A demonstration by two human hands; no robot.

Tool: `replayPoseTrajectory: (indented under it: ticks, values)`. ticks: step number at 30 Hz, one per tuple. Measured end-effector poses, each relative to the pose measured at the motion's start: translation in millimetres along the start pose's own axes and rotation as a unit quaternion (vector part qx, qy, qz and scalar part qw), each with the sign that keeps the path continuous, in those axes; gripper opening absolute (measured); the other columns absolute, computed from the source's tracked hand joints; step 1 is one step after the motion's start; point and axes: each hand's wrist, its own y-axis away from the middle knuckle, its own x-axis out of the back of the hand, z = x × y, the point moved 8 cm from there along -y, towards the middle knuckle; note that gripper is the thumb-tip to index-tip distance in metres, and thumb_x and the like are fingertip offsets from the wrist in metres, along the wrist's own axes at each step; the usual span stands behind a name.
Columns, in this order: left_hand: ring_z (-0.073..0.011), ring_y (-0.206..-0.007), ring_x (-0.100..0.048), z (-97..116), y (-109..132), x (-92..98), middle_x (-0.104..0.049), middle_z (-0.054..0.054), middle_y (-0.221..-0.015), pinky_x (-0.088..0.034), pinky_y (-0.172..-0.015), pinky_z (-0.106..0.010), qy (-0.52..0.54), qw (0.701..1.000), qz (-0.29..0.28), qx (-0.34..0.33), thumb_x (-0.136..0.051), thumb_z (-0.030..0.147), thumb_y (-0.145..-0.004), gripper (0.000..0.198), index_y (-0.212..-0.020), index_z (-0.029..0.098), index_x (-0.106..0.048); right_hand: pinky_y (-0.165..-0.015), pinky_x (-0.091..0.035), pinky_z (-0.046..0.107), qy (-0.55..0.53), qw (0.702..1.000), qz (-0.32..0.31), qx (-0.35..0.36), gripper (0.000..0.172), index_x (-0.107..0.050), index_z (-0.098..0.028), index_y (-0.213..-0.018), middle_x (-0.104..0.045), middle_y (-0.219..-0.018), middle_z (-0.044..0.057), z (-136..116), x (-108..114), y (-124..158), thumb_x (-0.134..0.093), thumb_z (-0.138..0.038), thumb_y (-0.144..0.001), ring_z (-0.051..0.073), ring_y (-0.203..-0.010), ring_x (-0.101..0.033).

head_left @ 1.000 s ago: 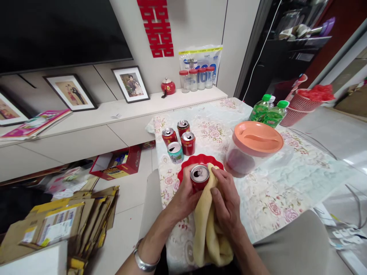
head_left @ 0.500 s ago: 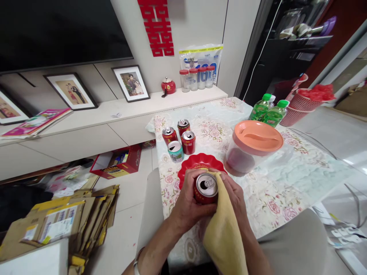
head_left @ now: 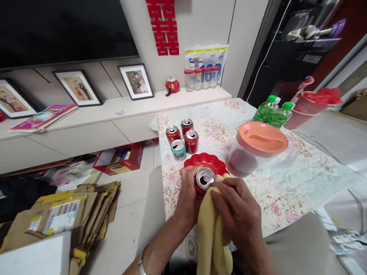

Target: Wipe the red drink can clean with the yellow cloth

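My left hand (head_left: 187,193) is closed around an opened red drink can (head_left: 205,179), its silver top tilted up toward me. Pinched in my right hand (head_left: 239,206) is a yellow cloth (head_left: 208,229), bunched against the can's near right rim and hanging down over my lap. A red scalloped plate (head_left: 219,164) lies on the table just beyond the can, partly covered by my hands. To the left of the plate stand several opened cans: red ones (head_left: 191,142) and a shorter turquoise one (head_left: 178,150).
A clear tub with an orange lid (head_left: 262,138) stands right of the plate. Green-capped bottles (head_left: 279,116) and pink baskets (head_left: 304,109) are behind it. A flowered cloth (head_left: 269,191) covers the table. Flattened cardboard (head_left: 94,214) and a red box (head_left: 126,160) lie on the floor at left.
My right hand has moved from the can's side to its near right rim, gathering the cloth between its fingers. My left hand still holds the can. The view has shifted slightly.
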Motion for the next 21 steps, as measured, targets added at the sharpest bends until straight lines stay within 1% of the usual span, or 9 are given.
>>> replayPoseTrajectory:
  ticks: [2,4,6,8,10,12,15,17,21]
  values:
    - [-0.0269,-0.115,-0.058,-2.1,2.4,0.9,-0.058,-0.007,-0.124,-0.054,-0.096,-0.041,-0.031,0.999,0.011,0.007,-0.071,0.022,-0.094,0.044,-0.136,0.029,-0.056,-0.077,-0.056,0.020,0.025,0.999,-0.013,0.020,0.015,-0.073,-0.018,-0.115,-0.061,-0.105,0.007,-11.0,-3.5,0.1,-0.061,-0.022,-0.106,0.010,-0.092,-0.064]
    - [-0.0272,-0.115,-0.058,-4.9,4.5,1.7,-0.058,-0.007,-0.125,-0.054,-0.096,-0.042,-0.052,0.998,0.016,0.020,-0.069,0.019,-0.093,0.045,-0.135,0.030,-0.057,-0.077,-0.057,0.020,0.024,0.999,-0.019,0.023,0.015,-0.072,-0.018,-0.115,-0.060,-0.105,0.007,-16.9,-6.3,0.4,-0.060,-0.022,-0.106,0.010,-0.092,-0.063]
    - [-0.0278,-0.115,-0.058,-5.2,5.7,2.9,-0.057,-0.007,-0.127,-0.054,-0.097,-0.043,-0.061,0.998,0.020,0.021,-0.069,0.018,-0.093,0.047,-0.137,0.030,-0.056,-0.080,-0.057,0.019,0.006,0.999,-0.028,0.030,0.015,-0.072,-0.018,-0.116,-0.059,-0.107,0.007,-18.8,-10.0,1.2,-0.062,-0.020,-0.105,0.010,-0.095,-0.062]
    - [-0.0278,-0.117,-0.058,-2.5,5.3,5.1,-0.056,-0.007,-0.128,-0.054,-0.098,-0.043,-0.058,0.998,0.028,0.011,-0.068,0.017,-0.094,0.050,-0.140,0.031,-0.054,-0.084,-0.056,0.017,-0.045,0.998,-0.026,0.023,0.018,-0.074,-0.020,-0.118,-0.060,-0.108,0.005,-13.3,-12.5,2.6,-0.065,-0.018,-0.102,0.009,-0.097,-0.062]
    - [-0.0274,-0.118,-0.058,1.3,3.8,6.9,-0.056,-0.007,-0.127,-0.054,-0.098,-0.042,-0.040,0.999,0.034,0.003,-0.071,0.019,-0.094,0.051,-0.141,0.032,-0.054,-0.087,-0.054,0.015,-0.107,0.994,-0.002,-0.009,0.022,-0.075,-0.024,-0.120,-0.061,-0.109,0.003,0.1,-13.4,4.8,-0.067,-0.017,-0.100,0.007,-0.100,-0.063]
    - [-0.0268,-0.116,-0.059,5.2,1.5,7.0,-0.057,-0.007,-0.125,-0.054,-0.097,-0.040,-0.007,0.999,0.031,0.001,-0.077,0.026,-0.092,0.052,-0.139,0.031,-0.055,-0.093,-0.053,0.013,-0.153,0.986,0.031,-0.052,0.024,-0.075,-0.027,-0.121,-0.062,-0.111,0.001,16.1,-14.1,8.0,-0.066,-0.018,-0.101,0.006,-0.105,-0.063]
    - [-0.0257,-0.111,-0.061,9.9,-1.1,4.9,-0.058,-0.007,-0.122,-0.055,-0.095,-0.040,0.038,0.999,0.014,0.009,-0.086,0.036,-0.087,0.056,-0.135,0.028,-0.056,-0.098,-0.053,0.016,-0.194,0.973,0.059,-0.107,0.019,-0.074,-0.028,-0.121,-0.064,-0.113,0.001,33.6,-17.1,12.2,-0.063,-0.025,-0.105,0.007,-0.110,-0.064]
    - [-0.0254,-0.110,-0.061,13.1,-1.4,3.6,-0.059,-0.006,-0.121,-0.055,-0.096,-0.040,0.052,0.999,-0.001,0.011,-0.087,0.037,-0.086,0.057,-0.133,0.028,-0.057,-0.095,-0.056,0.018,-0.228,0.961,0.063,-0.145,0.018,-0.075,-0.025,-0.117,-0.067,-0.113,0.002,42.5,-20.4,13.6,-0.060,-0.031,-0.108,0.009,-0.108,-0.066]
    - [-0.0273,-0.114,-0.061,24.0,0.5,-1.2,-0.062,-0.006,-0.123,-0.056,-0.099,-0.042,0.064,0.996,-0.053,-0.016,-0.089,0.031,-0.081,0.060,-0.133,0.031,-0.059,-0.079,-0.060,0.022,-0.285,0.931,0.040,-0.226,0.029,-0.076,-0.019,-0.109,-0.072,-0.105,0.006,57.8,-32.8,15.5,-0.057,-0.041,-0.110,0.014,-0.093,-0.072]
